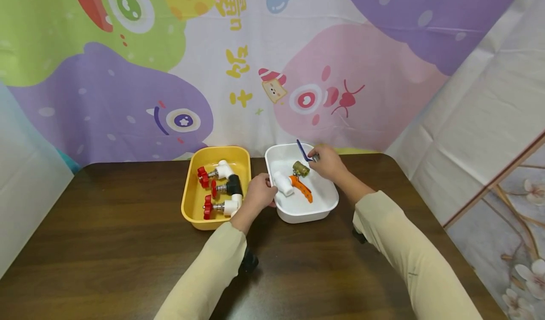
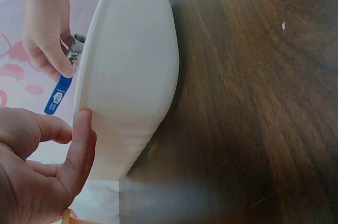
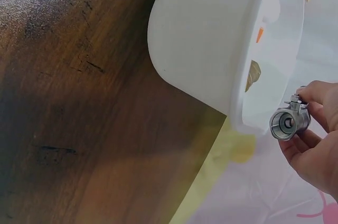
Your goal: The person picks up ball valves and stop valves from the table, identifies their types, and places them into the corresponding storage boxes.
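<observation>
My right hand (image 1: 327,163) grips a silver ball valve (image 3: 290,121) with a blue lever handle (image 1: 303,150), above the far right part of a white plastic basin (image 1: 306,213). The lever (image 2: 59,94) also shows in the left wrist view. My left hand (image 1: 260,191) pinches the basin's left rim between thumb and fingers. Inside the basin lie a brass valve body (image 1: 301,169), an orange lever handle (image 1: 301,190) and a white plastic valve body (image 1: 283,183). Whether the orange handle joins the brass or the white piece is hard to tell.
Left of the white basin stands a yellow basin (image 1: 195,221) holding several valves with red handwheels (image 1: 207,207), two white bodies and a black one (image 1: 233,185) among them. Both basins stand on a dark wooden table (image 1: 127,244), near a printed cloth backdrop (image 1: 238,121).
</observation>
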A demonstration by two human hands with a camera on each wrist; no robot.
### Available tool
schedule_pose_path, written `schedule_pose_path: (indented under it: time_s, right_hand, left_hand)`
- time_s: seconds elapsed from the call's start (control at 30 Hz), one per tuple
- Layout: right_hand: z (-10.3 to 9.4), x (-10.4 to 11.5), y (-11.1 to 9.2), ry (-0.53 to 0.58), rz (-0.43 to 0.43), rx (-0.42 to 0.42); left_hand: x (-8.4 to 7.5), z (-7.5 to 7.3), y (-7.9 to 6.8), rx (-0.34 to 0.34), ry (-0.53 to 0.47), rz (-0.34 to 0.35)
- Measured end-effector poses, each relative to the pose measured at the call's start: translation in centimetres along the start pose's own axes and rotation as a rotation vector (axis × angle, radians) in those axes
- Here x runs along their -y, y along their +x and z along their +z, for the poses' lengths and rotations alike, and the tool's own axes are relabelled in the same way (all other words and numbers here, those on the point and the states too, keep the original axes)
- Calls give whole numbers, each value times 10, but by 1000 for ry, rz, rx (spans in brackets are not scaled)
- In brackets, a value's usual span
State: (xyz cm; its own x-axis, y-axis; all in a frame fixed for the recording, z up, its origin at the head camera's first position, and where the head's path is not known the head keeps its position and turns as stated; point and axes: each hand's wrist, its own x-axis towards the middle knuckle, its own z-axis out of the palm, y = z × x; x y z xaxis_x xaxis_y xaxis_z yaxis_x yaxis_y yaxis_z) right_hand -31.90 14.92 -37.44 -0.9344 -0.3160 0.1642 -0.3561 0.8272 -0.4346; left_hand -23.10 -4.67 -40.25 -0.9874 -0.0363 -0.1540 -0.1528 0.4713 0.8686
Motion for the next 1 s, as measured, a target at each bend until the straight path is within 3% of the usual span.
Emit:
schedule_pose_path:
  time_s: [0.37,0.57,1.0]
  right_hand:
    - [8,2,3,9,-13,27]
    - [14,6,3,38,28,65]
    - [25,14,4,95,26,53]
  left_hand:
    - [0,-1,0,2,2,2]
    - [1,0,0,1,-7,-4]
    - [4,2,4,-4,-4,-8]
